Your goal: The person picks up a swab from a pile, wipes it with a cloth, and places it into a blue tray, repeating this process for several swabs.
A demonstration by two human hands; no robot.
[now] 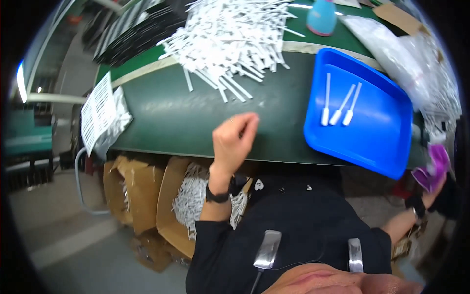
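Spanning the middle: green table (161,117). Pile (230,39) of white sticks across its far part, strays spilling nearer. Open carton (166,201) under the near edge, left side, more white sticks inside. Blue tray (379,132) on the table at right, near edge overhanging. Plastic bag (391,59) just beyond tray. Blue bottle (321,18) past tray's far left corner.

Left hand (231,142) above table's near edge, well apart from tray; fingers curled in, thumb and index tips together, can't tell if anything's pinched. Right hand (432,190) off the table, right of tray, fingers closed on purple item (436,164), exact grip unclear. Three sticks (337,116) lying in tray, thick ends nearer.
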